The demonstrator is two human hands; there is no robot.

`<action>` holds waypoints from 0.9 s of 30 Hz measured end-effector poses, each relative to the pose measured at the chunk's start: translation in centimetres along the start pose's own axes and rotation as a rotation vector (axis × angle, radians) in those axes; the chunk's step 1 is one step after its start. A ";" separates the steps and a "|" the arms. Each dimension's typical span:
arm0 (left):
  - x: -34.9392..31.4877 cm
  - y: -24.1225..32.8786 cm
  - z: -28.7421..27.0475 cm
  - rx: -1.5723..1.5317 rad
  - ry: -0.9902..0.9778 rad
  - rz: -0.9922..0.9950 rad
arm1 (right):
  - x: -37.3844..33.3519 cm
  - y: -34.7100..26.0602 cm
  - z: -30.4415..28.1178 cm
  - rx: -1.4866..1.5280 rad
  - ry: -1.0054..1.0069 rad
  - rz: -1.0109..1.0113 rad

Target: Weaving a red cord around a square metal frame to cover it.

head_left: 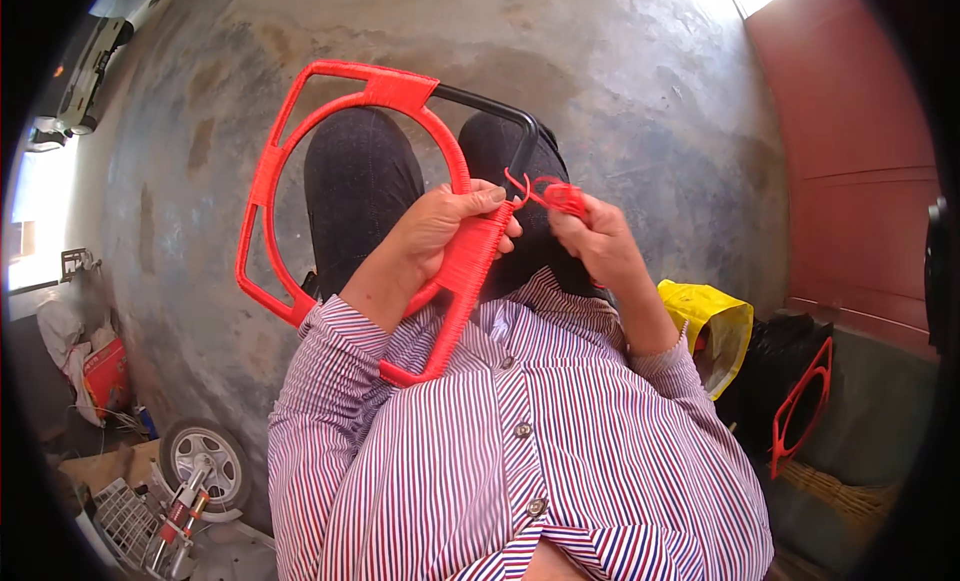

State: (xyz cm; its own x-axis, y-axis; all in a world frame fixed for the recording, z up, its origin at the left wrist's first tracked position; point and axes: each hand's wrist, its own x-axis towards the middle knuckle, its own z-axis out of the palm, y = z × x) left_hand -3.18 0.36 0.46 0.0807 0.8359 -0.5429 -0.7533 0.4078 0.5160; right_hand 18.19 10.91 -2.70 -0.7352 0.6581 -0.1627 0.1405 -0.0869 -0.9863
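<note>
Your left grip (452, 221) pinches a red-wrapped frame (468, 264) near the picture's centre; your right grip (598, 239), just right of centre, clutches bundled red cord (565, 197).

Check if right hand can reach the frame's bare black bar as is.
Probably yes: the right hand is near the black bar, nothing rigid between, but it's holding a red cord bundle.

Red cord bundle (566, 200): motion-blurred, partly covered by right hand (598, 243); can't count strands from here
Left hand (448, 221): some fingers hidden behind wrapped frame (470, 256)
Frame, lower side: passes behind left forearm (375, 289)
Yellow bag (690, 303): contents unclear to me
Upper-left vehicle (95, 76): cut off
</note>
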 end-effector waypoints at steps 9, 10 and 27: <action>0.2 0.0 0.5 -0.024 -0.018 0.054 | -4.5 -0.3 -0.8 -0.121 -0.136 -0.071; 0.2 0.0 0.4 -0.023 -0.008 0.053 | -4.6 -0.1 -1.3 0.003 -0.126 0.026; 0.3 -0.1 0.4 -0.022 0.086 0.101 | 2.8 1.7 -7.6 -0.390 0.138 -0.278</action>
State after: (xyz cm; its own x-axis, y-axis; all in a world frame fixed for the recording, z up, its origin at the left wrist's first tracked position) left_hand -2.85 0.66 0.50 -0.0519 0.8376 -0.5439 -0.7688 0.3140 0.5570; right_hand 21.36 18.29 -4.66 -0.6891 0.7119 0.1358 0.2086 0.3743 -0.9035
